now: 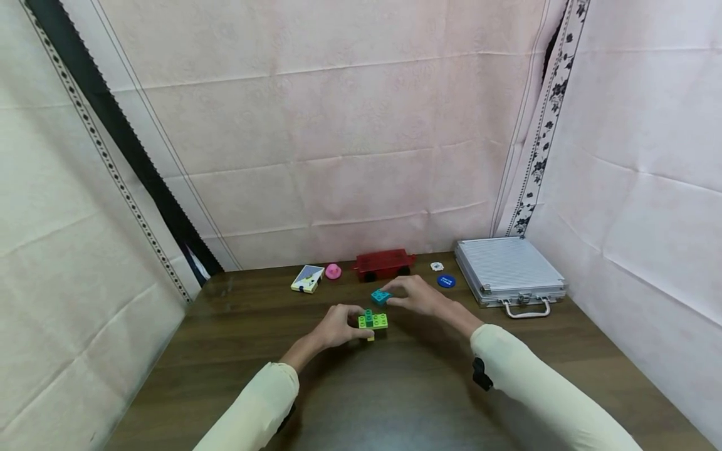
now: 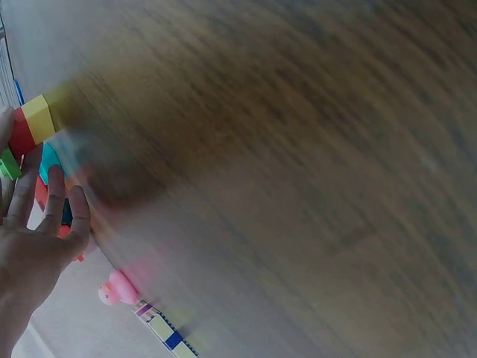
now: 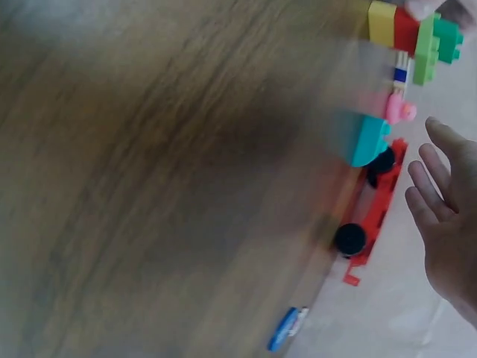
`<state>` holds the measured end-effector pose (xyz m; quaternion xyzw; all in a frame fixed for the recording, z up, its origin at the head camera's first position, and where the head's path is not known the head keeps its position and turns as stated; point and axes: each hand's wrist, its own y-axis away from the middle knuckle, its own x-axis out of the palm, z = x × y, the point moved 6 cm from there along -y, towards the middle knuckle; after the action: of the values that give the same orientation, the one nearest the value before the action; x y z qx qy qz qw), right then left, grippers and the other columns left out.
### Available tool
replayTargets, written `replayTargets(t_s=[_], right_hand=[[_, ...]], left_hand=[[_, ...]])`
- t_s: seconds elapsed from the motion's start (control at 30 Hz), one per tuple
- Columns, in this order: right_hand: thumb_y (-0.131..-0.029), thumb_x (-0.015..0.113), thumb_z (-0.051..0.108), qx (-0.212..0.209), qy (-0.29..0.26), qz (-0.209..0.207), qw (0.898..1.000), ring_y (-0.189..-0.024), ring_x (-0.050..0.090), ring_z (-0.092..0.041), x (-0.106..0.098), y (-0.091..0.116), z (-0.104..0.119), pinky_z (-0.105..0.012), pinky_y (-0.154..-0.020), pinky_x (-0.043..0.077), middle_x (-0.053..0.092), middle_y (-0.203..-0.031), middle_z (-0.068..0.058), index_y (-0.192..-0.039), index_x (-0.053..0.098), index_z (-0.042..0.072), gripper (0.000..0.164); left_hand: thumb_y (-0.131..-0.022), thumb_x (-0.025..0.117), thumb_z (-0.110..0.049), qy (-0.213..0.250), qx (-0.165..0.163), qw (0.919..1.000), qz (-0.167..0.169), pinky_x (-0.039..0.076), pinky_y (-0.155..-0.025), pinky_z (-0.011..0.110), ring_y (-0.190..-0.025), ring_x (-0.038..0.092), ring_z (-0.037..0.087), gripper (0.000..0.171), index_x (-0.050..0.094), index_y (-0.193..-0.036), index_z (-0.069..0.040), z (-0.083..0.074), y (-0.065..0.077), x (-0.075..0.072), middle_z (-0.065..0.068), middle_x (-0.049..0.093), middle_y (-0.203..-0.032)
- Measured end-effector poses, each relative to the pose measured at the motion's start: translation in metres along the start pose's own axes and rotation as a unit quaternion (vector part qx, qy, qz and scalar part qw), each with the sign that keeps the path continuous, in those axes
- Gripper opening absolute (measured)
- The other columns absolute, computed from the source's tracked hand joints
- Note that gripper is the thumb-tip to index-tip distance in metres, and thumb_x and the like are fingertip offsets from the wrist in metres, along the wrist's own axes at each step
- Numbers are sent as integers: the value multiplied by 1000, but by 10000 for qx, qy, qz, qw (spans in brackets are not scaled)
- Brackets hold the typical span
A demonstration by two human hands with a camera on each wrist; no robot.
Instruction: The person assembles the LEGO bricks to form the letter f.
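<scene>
My left hand [image 1: 338, 326] grips a small stack of toy building bricks [image 1: 379, 321] above the table. The stack has a yellow brick [image 3: 381, 22] at its bottom, then red, then a lime-green brick [image 3: 425, 51] and a dark green one [image 3: 449, 39] on top. In the left wrist view, the left hand [image 2: 33, 250] has its other fingers spread away from the stack. A teal brick [image 1: 380, 297] sits on the table to the right of the stack and behind it. My right hand [image 1: 416, 294] hovers beside that brick, fingers fairly straight [image 3: 455, 201], holding nothing.
Behind the hands stands a red wheeled toy wagon [image 1: 385, 264]. Left of it are a pink rubber duck [image 1: 333, 271] and a patterned box [image 1: 308, 279]. A blue disc [image 1: 446, 281] and a white one [image 1: 437, 267] lie right, near a silver case [image 1: 510, 269]. Cloth walls enclose the table.
</scene>
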<state>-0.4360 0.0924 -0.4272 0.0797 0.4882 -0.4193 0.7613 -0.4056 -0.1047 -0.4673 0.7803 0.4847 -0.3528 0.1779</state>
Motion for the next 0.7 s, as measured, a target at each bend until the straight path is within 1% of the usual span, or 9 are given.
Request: replayTargets(t_s=[0.17, 0.33, 0.5, 0.7], right_hand=[[-98, 73, 9, 52, 145, -122, 9998, -119, 65, -36, 5, -4, -15, -51, -97, 53, 70, -126, -14, -126, 71, 0, 29], [-98, 74, 9, 117, 296, -224, 9992, -119, 65, -30, 14, -10, -29, -48, -99, 53, 71, -125, -10, -125, 73, 4, 28], [-97, 74, 9, 139, 350, -316, 9988, -120, 64, -28, 20, -16, -36, -48, -101, 52, 72, -123, -9, -122, 75, 5, 25], [-97, 75, 11, 192, 552, -278, 9979, -119, 64, -28, 26, -21, -38, -47, -100, 52, 71, -122, -8, -119, 76, 7, 22]], left_hand=[[-90, 84, -34, -48, -9, 10000, -32, 56, -85, 37, -98, 66, 18, 51, 70, -128, -5, -1, 0, 0, 5, 72, -113], [-90, 84, -34, -27, -8, 10000, -35, 55, -85, 36, -97, 65, 17, 50, 70, -129, -5, -3, 0, 0, 4, 72, -112], [-90, 84, -33, 4, 14, 10000, -25, 55, -84, 35, -98, 66, 19, 49, 71, -128, -5, -4, 1, 0, 4, 72, -111], [-90, 84, -32, 26, 21, 10000, -44, 55, -83, 35, -97, 66, 19, 48, 71, -128, -5, -2, 2, -1, 3, 72, -111]])
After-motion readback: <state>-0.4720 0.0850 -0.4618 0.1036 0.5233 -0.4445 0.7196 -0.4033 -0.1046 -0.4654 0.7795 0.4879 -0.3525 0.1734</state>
